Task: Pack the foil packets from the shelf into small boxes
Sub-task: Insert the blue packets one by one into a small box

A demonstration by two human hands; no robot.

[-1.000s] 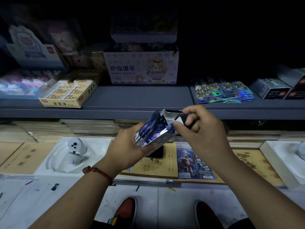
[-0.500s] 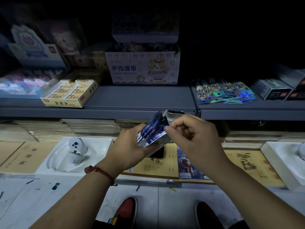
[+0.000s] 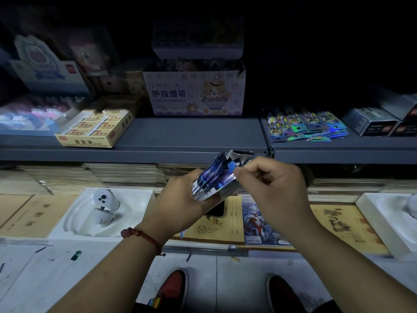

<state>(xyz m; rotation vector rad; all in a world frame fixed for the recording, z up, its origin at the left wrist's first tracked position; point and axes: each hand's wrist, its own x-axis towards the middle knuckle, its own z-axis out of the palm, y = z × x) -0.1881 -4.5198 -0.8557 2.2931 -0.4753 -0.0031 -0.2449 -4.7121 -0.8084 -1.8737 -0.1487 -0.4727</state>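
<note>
A bunch of shiny blue packets (image 3: 212, 179) is held in the left hand (image 3: 180, 199), with the fingers curled round it from below. A small box (image 3: 242, 154) is seen right behind the bunch, touching it, and its top flap is open. It cannot be told which hand holds the box. The top edge of the packets is pinched by the right hand (image 3: 273, 188), whose fingers are curled in. Both hands are held up in front of the shelf (image 3: 191, 136). Loose packets (image 3: 304, 127) are spread out on the shelf to the right, well apart from the hands. Grey boxes (image 3: 370, 120) are set just beside them. A bear box (image 3: 194, 93) is set in the middle of the shelf, and a yellow box (image 3: 90, 132) is set to the left. Brown books (image 3: 29, 213) and a white tray (image 3: 140, 199) are laid out below the shelf.
</note>
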